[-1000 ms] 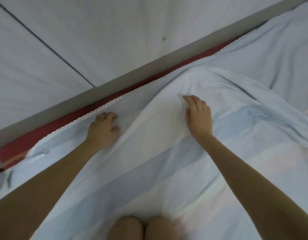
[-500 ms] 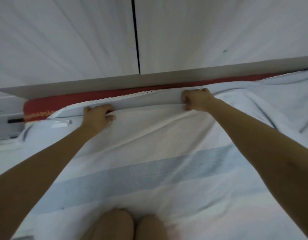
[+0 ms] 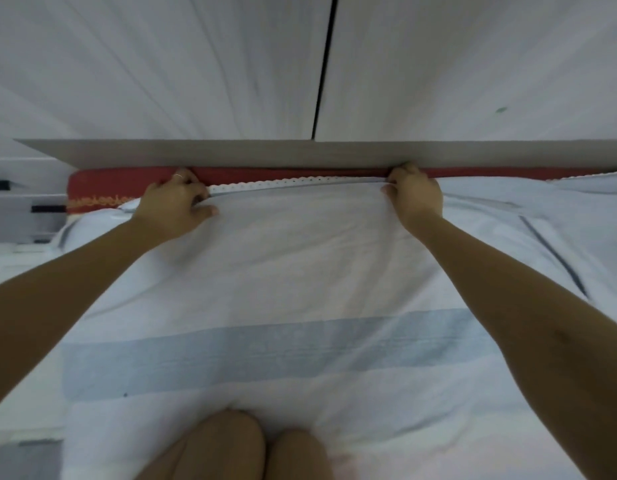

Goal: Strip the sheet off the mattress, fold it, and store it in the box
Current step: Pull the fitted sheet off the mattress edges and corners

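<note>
- Sheet (image 3: 300, 271), pale with one blue band, is spread over the mattress (image 3: 127, 183); its scalloped hem runs left to right along the mattress's red far edge.
- Left hand (image 3: 175, 206) clutches the hem near the mattress's far left corner. Right hand (image 3: 412, 199) clutches it further along that edge.
- Hands well apart, equally far out.
- Judgement: hem lies crosswise to both arms, so pull straight back off that edge.

no readable text, labels, brands or numbers anywhere
</note>
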Available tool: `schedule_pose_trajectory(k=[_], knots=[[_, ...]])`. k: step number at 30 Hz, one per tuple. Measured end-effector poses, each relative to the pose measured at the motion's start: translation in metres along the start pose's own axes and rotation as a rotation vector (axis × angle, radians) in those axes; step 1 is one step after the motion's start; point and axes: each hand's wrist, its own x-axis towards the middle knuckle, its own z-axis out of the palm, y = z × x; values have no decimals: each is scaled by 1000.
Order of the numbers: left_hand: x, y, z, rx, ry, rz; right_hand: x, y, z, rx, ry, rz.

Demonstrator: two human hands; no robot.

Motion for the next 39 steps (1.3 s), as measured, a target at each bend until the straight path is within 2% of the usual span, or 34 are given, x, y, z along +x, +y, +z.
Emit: schedule_pose_trajectory(k=[3,6,11,14,16,20,22,24,26,29,35,39], knots=[[-1,-6,-6,33,-33,31,3,-4,2,-4,40,57],[1,-6,-9,5,67,-69,4,-7,4,32,97,152],[11,-7,9,0,120,-212,11,-17,15,195,190,360],[12,-6,19,14,169,-238,22,-22,21,259,129,534],[11,-2,22,46,189,-204,26,-23,23,236,81,550],[6,-9,15,147,158,-35,16,-20,20,75,93,467],[-1,-19,8,154,106,22,-2,-25,19,-6,197,332],[-9,-32,1,119,19,7,-24,-37,22,0,254,136],[-20,-50,-7,101,-59,-32,-39,-56,28,87,163,-75],[-24,-70,-15,60,-109,-64,-41,-77,37,185,-46,-268],[-20,-76,-22,-264,-19,-266,-30,-103,40,-112,-206,-263],[-16,-72,-13,-30,68,-328,-34,-100,43,-239,-274,-302]])
